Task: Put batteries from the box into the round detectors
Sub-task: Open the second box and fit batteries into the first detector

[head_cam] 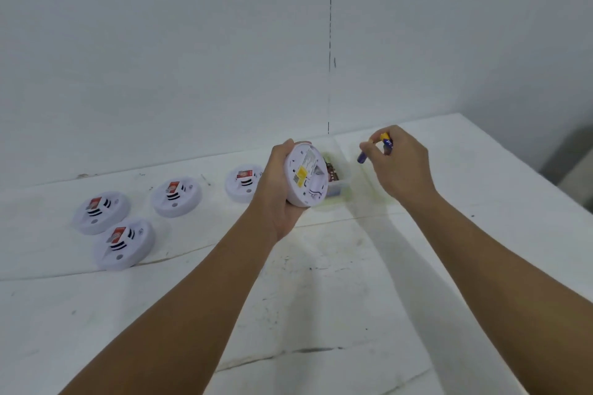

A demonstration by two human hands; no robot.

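Left hand (282,189) fingers wrap a tilted detector (306,178); right of it, right hand (401,167) fingers pinch a battery (386,146).

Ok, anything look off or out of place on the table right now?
Nothing stands out. Four detectors lie flat, the left hand holds a fifth back-up, and the right hand pinches batteries.

white scuffed table (321,298), four round detectors (176,197) lying left, clear battery box (338,184) near the wall
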